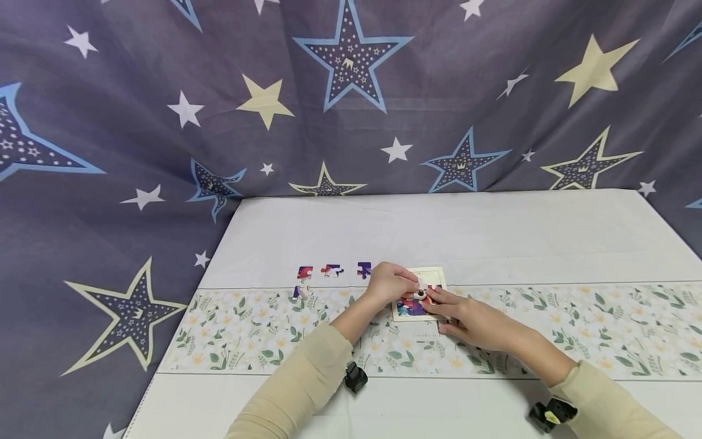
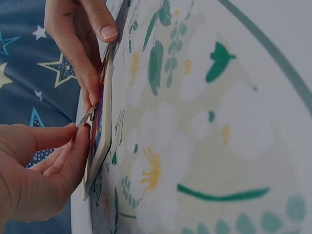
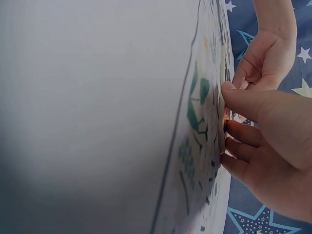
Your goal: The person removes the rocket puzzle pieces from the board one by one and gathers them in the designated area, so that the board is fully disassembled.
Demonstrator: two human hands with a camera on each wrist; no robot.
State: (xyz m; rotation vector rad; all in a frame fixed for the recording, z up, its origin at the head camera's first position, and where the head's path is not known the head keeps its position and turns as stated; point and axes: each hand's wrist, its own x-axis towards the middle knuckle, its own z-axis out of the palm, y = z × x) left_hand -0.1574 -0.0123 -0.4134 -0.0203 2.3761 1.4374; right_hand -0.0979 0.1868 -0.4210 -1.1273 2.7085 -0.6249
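Note:
A small square jigsaw tray [image 1: 433, 274] with a pale rim lies on the table, its lower part filled with colourful pieces [image 1: 407, 308]. Over its upper left, my left hand [image 1: 390, 283] pinches a thin jigsaw piece between thumb and fingertips. That jigsaw piece [image 2: 86, 117] is tilted, edge-on to the left wrist view, at the filled pieces. From the right, my right hand [image 1: 476, 318] rests on the tray with fairly straight fingers touching the pieces near its right edge. Fingers hide part of the picture.
Several loose jigsaw pieces lie left of the tray, among them a red and purple piece [image 1: 304, 272], a red and white piece [image 1: 331, 270] and a purple piece [image 1: 364, 269]. A floral strip [image 1: 241, 335] crosses the white table. A star-patterned curtain [image 1: 351, 140] hangs behind.

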